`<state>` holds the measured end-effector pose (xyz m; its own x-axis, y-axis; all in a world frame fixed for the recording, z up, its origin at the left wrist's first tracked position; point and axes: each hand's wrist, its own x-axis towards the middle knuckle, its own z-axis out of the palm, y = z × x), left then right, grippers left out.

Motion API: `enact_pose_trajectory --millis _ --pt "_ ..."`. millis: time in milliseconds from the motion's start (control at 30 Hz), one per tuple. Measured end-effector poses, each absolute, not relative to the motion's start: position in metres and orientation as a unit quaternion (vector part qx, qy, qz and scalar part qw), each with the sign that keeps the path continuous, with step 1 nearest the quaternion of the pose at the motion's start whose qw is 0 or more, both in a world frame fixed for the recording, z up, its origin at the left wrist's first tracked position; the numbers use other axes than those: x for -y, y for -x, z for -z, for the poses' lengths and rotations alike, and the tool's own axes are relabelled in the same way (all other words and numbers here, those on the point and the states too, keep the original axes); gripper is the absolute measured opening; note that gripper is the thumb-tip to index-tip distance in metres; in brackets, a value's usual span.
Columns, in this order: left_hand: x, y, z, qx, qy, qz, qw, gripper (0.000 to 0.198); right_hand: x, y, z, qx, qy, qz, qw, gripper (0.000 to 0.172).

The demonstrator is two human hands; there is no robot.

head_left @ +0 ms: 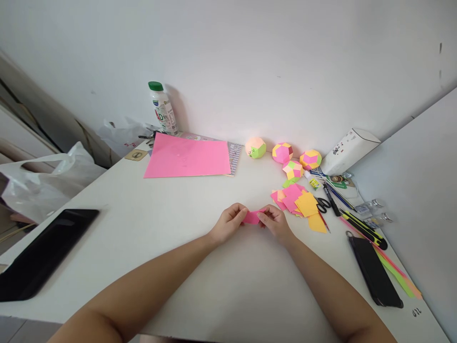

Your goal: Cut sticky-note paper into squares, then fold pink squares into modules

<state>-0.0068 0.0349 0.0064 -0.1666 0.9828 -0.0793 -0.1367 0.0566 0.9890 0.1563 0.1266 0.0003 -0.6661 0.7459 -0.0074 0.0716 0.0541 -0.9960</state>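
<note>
Both my hands meet at the middle of the white table (171, 228). My left hand (228, 223) and my right hand (274, 221) pinch a small pink paper piece (253, 217) from either end, fingers closed on it. Just to the right of my right hand lies a pile of pink, orange and yellow paper squares (302, 202). Behind it sit several folded paper balls (283, 152) in pink, yellow and green.
A large pink sheet (187, 156) and a white bottle with a green cap (162, 108) stand at the back. Scissors (323, 204), a glue stick (313, 181), pens, a cutter (364, 229) and a black phone (374, 270) lie at right. A dark tablet (43, 252) and plastic bags are at left.
</note>
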Motion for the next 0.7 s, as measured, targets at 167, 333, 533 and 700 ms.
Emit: enact_pose_trajectory --millis 167,333,533,700 --pt "-0.0356 0.0081 -0.0036 -0.479 -0.406 -0.580 0.520 0.030 -0.1245 -0.1560 -0.0033 0.677 0.320 -0.608 0.264 0.026" --pt "-0.0366 0.0082 0.0007 -0.472 -0.397 -0.587 0.525 0.044 -0.1244 -0.1559 -0.0028 0.693 0.310 -0.602 0.247 0.028" --pt "-0.0346 0.0061 -0.0044 -0.495 -0.469 -0.519 0.516 0.036 -0.1238 -0.1556 -0.0033 0.701 0.303 -0.594 0.255 0.027" --pt "-0.0351 0.0076 -0.0033 -0.524 -0.492 -0.502 0.481 0.019 -0.1231 -0.1560 -0.0068 0.694 0.300 -0.602 0.257 0.025"
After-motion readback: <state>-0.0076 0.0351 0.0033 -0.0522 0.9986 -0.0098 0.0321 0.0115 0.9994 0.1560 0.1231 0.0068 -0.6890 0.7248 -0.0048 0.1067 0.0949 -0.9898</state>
